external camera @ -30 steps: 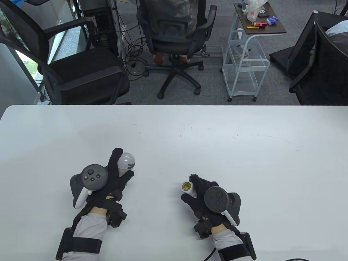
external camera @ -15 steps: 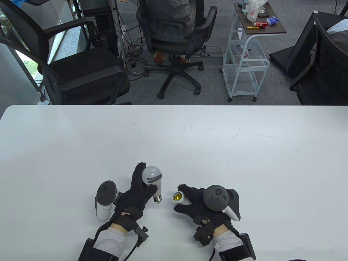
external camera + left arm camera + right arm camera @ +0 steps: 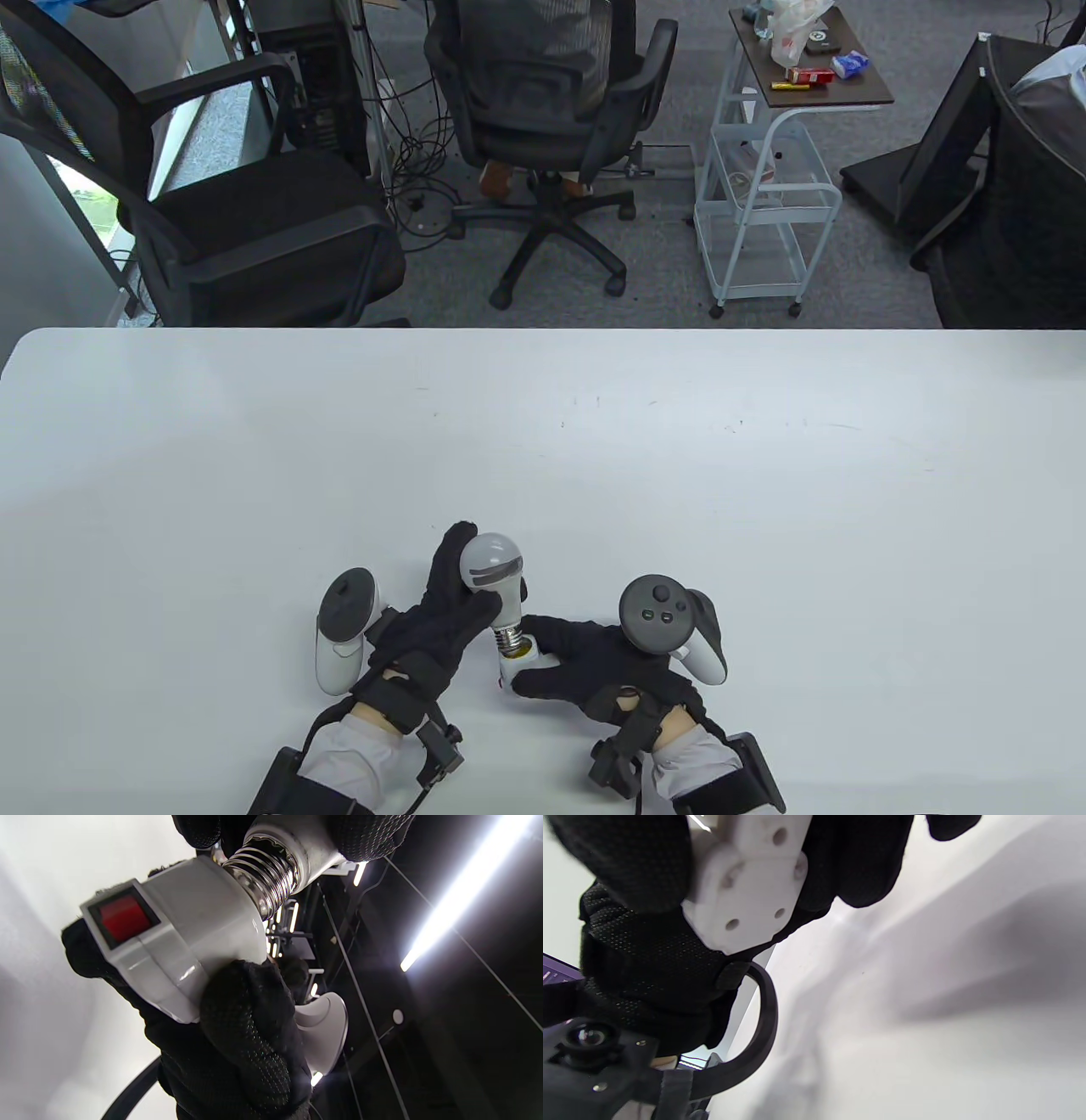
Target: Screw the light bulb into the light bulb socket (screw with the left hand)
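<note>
Light bulb [image 3: 490, 564] with a grey-banded white dome, gripped around its body by the left hand [image 3: 441, 615], held tilted above the near edge of the white table [image 3: 764, 509]. Metal screw base [image 3: 264, 878] entered in the mouth of the white socket [image 3: 186, 942], several threads showing bare, so seemingly only just started. Socket, with a red rocker switch [image 3: 123, 918] on its side, wrapped by the right hand [image 3: 585, 658] with fingers [image 3: 250, 1027] curled tight round the housing; flat underside with small holes [image 3: 746, 899] visible in the right wrist view. For a clean start, best to line bulb and socket on one axis, brace the socket firmly, then turn the bulb gently with the left fingers, backing off on any binding to avoid cross-threading
</note>
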`<control>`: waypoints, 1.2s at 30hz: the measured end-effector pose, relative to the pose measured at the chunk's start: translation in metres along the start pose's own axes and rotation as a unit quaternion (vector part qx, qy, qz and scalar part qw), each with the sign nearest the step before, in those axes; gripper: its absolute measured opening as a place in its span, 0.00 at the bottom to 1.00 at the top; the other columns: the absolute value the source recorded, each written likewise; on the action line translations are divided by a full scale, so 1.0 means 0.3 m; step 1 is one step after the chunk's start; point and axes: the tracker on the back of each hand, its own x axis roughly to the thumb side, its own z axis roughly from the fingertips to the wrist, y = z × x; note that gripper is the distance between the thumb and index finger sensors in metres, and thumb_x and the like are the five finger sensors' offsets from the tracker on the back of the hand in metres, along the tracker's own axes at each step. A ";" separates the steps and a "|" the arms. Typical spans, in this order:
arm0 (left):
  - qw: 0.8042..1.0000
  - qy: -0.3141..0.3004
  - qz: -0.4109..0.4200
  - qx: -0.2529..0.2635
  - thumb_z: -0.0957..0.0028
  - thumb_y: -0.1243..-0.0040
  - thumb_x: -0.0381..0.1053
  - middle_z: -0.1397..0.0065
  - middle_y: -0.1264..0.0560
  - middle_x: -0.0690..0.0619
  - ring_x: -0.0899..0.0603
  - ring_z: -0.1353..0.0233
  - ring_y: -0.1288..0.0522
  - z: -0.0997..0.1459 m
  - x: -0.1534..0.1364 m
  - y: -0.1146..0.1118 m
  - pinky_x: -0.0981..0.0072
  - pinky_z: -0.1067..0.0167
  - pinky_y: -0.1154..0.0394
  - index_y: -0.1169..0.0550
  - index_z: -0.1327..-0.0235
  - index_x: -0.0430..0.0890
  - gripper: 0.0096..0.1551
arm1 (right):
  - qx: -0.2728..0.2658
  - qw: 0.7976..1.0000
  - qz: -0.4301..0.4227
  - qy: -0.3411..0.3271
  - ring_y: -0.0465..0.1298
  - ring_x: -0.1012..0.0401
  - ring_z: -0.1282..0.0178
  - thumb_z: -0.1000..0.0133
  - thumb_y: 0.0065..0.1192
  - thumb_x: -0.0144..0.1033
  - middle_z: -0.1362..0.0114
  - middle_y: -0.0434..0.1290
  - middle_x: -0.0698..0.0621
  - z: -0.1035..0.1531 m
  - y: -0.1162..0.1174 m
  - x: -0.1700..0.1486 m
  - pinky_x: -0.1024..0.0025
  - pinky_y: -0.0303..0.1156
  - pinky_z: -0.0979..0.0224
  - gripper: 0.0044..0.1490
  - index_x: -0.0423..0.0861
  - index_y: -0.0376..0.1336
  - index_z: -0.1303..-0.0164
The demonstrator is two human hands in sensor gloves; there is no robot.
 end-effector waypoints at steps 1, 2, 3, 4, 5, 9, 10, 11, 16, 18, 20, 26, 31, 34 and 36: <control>1.000 0.000 0.001 -0.004 0.30 0.48 0.54 0.21 0.37 0.29 0.29 0.18 0.44 -0.001 0.000 -0.004 0.16 0.30 0.51 0.69 0.18 0.55 0.51 | 0.002 1.000 -0.007 -0.001 0.73 0.40 0.34 0.48 0.74 0.49 0.32 0.72 0.37 -0.001 0.000 -0.002 0.29 0.54 0.27 0.43 0.38 0.60 0.30; 1.000 -0.001 -0.003 -0.008 0.30 0.48 0.54 0.21 0.37 0.30 0.29 0.18 0.44 -0.002 0.000 -0.007 0.16 0.31 0.51 0.69 0.18 0.55 0.51 | 0.003 1.000 -0.016 -0.001 0.73 0.40 0.34 0.48 0.74 0.49 0.33 0.72 0.36 -0.001 0.000 -0.005 0.29 0.54 0.27 0.43 0.38 0.60 0.30; 1.000 -0.003 -0.005 -0.014 0.30 0.48 0.54 0.21 0.37 0.30 0.29 0.18 0.44 -0.004 0.000 -0.011 0.15 0.30 0.51 0.69 0.18 0.55 0.51 | 0.002 1.000 -0.022 -0.002 0.73 0.40 0.35 0.48 0.74 0.49 0.33 0.72 0.36 -0.001 -0.001 -0.006 0.29 0.54 0.27 0.43 0.38 0.61 0.30; 1.000 -0.003 -0.005 -0.020 0.31 0.48 0.54 0.21 0.37 0.30 0.29 0.18 0.44 -0.006 0.000 -0.015 0.15 0.31 0.51 0.69 0.18 0.56 0.51 | 0.001 1.000 -0.029 -0.003 0.73 0.40 0.35 0.47 0.73 0.49 0.33 0.73 0.37 -0.001 -0.002 -0.007 0.29 0.55 0.27 0.42 0.38 0.61 0.31; 1.000 -0.005 -0.003 -0.026 0.31 0.48 0.54 0.20 0.37 0.30 0.29 0.17 0.44 -0.008 -0.001 -0.018 0.15 0.30 0.51 0.69 0.18 0.56 0.51 | 0.001 0.999 -0.033 -0.005 0.73 0.40 0.35 0.47 0.74 0.49 0.33 0.73 0.36 -0.001 -0.004 -0.008 0.29 0.55 0.27 0.42 0.38 0.61 0.31; 0.999 -0.006 0.024 -0.044 0.30 0.47 0.54 0.19 0.38 0.30 0.29 0.17 0.44 -0.012 -0.012 -0.019 0.15 0.30 0.51 0.69 0.18 0.57 0.51 | 0.001 0.999 -0.041 -0.010 0.74 0.40 0.36 0.48 0.74 0.49 0.34 0.73 0.36 0.000 -0.006 -0.008 0.29 0.55 0.27 0.41 0.39 0.62 0.32; 0.998 -0.008 0.033 -0.047 0.30 0.46 0.54 0.19 0.39 0.30 0.28 0.17 0.44 -0.012 -0.014 -0.019 0.15 0.30 0.51 0.69 0.18 0.57 0.51 | 0.000 0.999 -0.042 -0.011 0.74 0.40 0.36 0.48 0.74 0.49 0.34 0.74 0.37 0.000 -0.006 -0.008 0.29 0.55 0.27 0.41 0.39 0.62 0.32; 0.998 -0.010 0.045 -0.052 0.30 0.46 0.53 0.18 0.39 0.31 0.28 0.17 0.45 -0.012 -0.015 -0.018 0.15 0.31 0.51 0.68 0.17 0.58 0.51 | 0.003 0.999 -0.047 -0.012 0.74 0.40 0.36 0.48 0.74 0.49 0.34 0.74 0.37 -0.001 -0.007 -0.010 0.29 0.55 0.27 0.41 0.38 0.62 0.32; 0.993 -0.020 0.088 -0.070 0.34 0.47 0.72 0.14 0.51 0.30 0.23 0.16 0.55 -0.001 -0.024 0.004 0.12 0.32 0.55 0.65 0.13 0.55 0.56 | 0.010 0.999 -0.052 -0.010 0.74 0.40 0.37 0.48 0.75 0.49 0.35 0.74 0.36 -0.001 -0.006 -0.017 0.29 0.55 0.27 0.41 0.38 0.63 0.33; 0.996 -0.016 0.072 -0.044 0.35 0.48 0.75 0.14 0.51 0.31 0.23 0.16 0.56 0.009 -0.020 0.022 0.12 0.32 0.55 0.61 0.12 0.54 0.55 | 0.013 1.000 -0.025 -0.001 0.74 0.39 0.37 0.48 0.76 0.48 0.35 0.75 0.36 -0.002 0.001 -0.013 0.28 0.54 0.27 0.41 0.37 0.63 0.33; 0.998 -0.010 0.053 -0.024 0.35 0.48 0.75 0.16 0.49 0.32 0.24 0.16 0.55 0.017 -0.011 0.033 0.12 0.32 0.55 0.58 0.13 0.52 0.54 | 0.018 1.000 -0.011 0.006 0.74 0.39 0.37 0.48 0.76 0.48 0.36 0.75 0.35 -0.005 0.006 -0.010 0.28 0.54 0.27 0.41 0.37 0.64 0.33; 1.000 0.014 0.006 0.008 0.35 0.43 0.73 0.20 0.42 0.36 0.27 0.17 0.48 0.021 0.011 0.040 0.14 0.32 0.51 0.53 0.18 0.50 0.50 | 0.031 0.999 0.010 0.004 0.74 0.39 0.38 0.49 0.77 0.48 0.36 0.75 0.35 -0.006 0.013 -0.002 0.28 0.54 0.27 0.41 0.37 0.64 0.34; 0.998 -0.021 0.054 -0.030 0.29 0.48 0.64 0.17 0.42 0.34 0.27 0.17 0.47 0.015 0.007 0.040 0.13 0.32 0.50 0.52 0.13 0.44 0.45 | 0.043 0.999 -0.014 0.007 0.75 0.39 0.38 0.49 0.77 0.48 0.37 0.75 0.35 -0.012 0.006 -0.022 0.28 0.54 0.27 0.41 0.36 0.64 0.34; 0.994 -0.029 0.097 -0.051 0.28 0.53 0.60 0.14 0.44 0.31 0.24 0.16 0.50 0.014 -0.002 0.037 0.11 0.33 0.53 0.53 0.11 0.41 0.43 | 0.040 0.999 -0.026 0.007 0.75 0.39 0.39 0.48 0.77 0.49 0.37 0.76 0.35 -0.011 0.001 -0.026 0.28 0.54 0.27 0.41 0.36 0.65 0.34; 0.995 -0.029 0.081 -0.050 0.29 0.55 0.68 0.13 0.46 0.32 0.24 0.16 0.53 0.015 -0.005 0.036 0.11 0.33 0.55 0.53 0.10 0.44 0.46 | 0.032 0.999 -0.016 0.006 0.75 0.39 0.38 0.48 0.77 0.48 0.37 0.75 0.35 -0.010 -0.002 -0.022 0.28 0.54 0.27 0.41 0.36 0.65 0.34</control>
